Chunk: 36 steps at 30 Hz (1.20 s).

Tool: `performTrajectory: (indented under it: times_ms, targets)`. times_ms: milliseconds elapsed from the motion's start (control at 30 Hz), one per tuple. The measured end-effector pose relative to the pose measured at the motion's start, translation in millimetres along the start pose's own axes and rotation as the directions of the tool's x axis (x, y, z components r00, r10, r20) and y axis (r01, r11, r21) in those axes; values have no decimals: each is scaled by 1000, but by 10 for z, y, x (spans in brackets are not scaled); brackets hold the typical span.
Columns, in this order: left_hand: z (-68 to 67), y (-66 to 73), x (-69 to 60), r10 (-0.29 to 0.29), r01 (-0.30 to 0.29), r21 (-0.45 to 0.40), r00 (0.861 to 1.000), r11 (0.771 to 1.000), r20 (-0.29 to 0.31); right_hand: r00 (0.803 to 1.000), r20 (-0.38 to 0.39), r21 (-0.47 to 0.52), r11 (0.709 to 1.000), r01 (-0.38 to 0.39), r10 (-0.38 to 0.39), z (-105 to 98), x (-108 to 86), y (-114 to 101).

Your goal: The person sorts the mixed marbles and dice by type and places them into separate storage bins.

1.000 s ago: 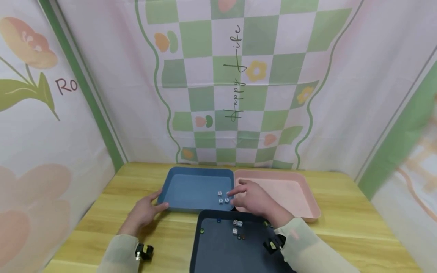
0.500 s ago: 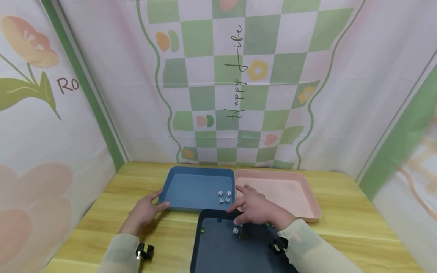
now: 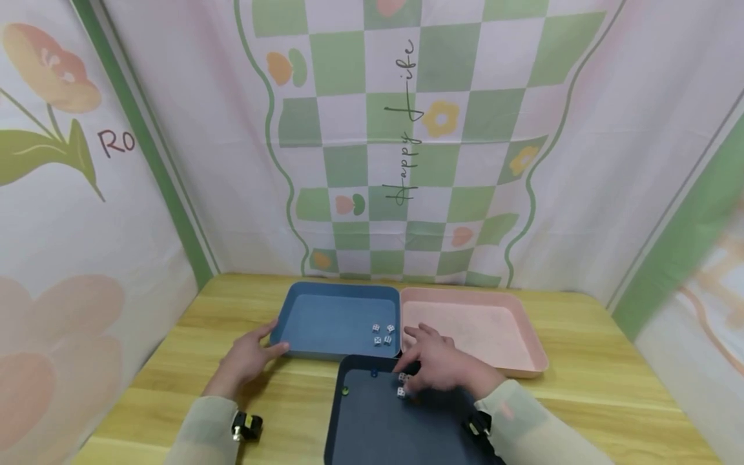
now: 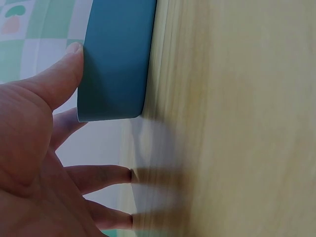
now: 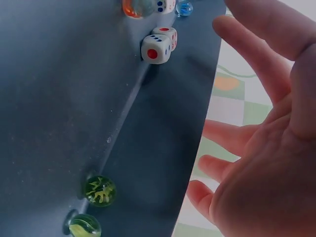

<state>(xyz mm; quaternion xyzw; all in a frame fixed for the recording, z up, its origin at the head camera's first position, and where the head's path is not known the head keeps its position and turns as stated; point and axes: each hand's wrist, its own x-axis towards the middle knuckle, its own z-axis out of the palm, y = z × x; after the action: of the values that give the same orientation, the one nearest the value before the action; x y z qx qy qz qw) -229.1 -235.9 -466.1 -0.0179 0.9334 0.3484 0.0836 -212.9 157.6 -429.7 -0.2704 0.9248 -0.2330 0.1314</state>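
My left hand (image 3: pixel 247 358) rests at the near left corner of a blue tray (image 3: pixel 316 352). In the left wrist view its thumb touches the tray's rim and the other fingers are spread, some reaching the table. Several white dice (image 3: pixel 387 340) lie at the blue tray's right end. My right hand (image 3: pixel 438 365) is over the far end of a dark tray (image 3: pixel 332 413), fingers extended and nothing held. Close to its fingertips are white dice (image 5: pixel 156 49), an orange-tinted marble (image 5: pixel 138 7) and a blue marble (image 5: pixel 184 8). The hand partly hides these in the head view.
A pink tray (image 3: pixel 531 349) stands right of the blue one, behind the dark tray. Green marbles (image 5: pixel 100 191) lie along the dark tray's far wall; another green marble (image 3: pixel 345 391) is at its left. The wooden table (image 3: pixel 168 387) ends at a patterned curtain (image 3: pixel 389 161).
My right hand has let go of a die in the blue tray and moved back toward me, over the dice in the dark tray. My left hand stays at the blue tray's corner.
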Motion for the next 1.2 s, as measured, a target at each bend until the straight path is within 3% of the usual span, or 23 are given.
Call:
performTrajectory:
  times_ms: [300,1200]
  targets:
    - [5,0,6,-13,13,-6,1000,1000,-1,999,13,12,999,-32,32,43,-2,12]
    - [-1,12,-7,-21,21,-19,1000,1000,0,998,18,-117,991,-60,62,201,76,-37]
